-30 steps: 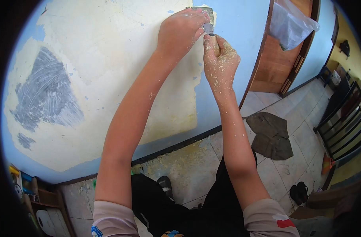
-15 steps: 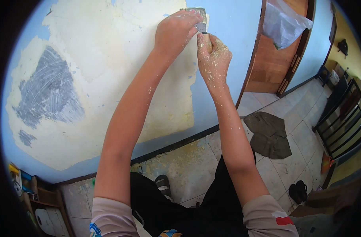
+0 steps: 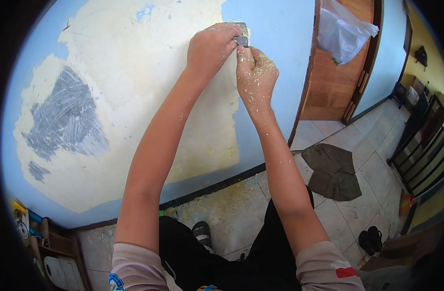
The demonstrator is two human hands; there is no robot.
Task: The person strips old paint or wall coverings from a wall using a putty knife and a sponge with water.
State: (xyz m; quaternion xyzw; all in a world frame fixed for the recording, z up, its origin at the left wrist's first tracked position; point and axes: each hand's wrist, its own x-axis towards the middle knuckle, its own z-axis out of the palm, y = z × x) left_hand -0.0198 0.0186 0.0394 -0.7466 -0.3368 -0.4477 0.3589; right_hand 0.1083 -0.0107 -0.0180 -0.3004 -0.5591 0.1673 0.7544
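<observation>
A paint scraper (image 3: 242, 40) with a metal blade and a pale handle is against the wall at the top centre. My right hand (image 3: 257, 72), speckled with paint flakes, is wrapped round its handle. On the blade lie the fingers of my left hand (image 3: 207, 46), pressed together and gripping it from the left. Part of the blade is hidden under those fingers. Around the tool, the wall (image 3: 275, 97) has light blue paint, with a large cream area (image 3: 134, 92) where the blue is gone. The scraper meets the wall near the right border of that area.
A grey patch (image 3: 66, 116) marks the wall at left. Paint flakes (image 3: 227, 199) litter the tiled floor below. A dark cloth (image 3: 331, 172) lies at right, near black sandals (image 3: 370, 240). A plastic bag (image 3: 345, 34) hangs by the wooden door (image 3: 328, 87). A low shelf (image 3: 62, 252) stands bottom left.
The camera view has shifted slightly. Both hands and the scraper appear a little lower and further left in the picture, with the same hold on the tool.
</observation>
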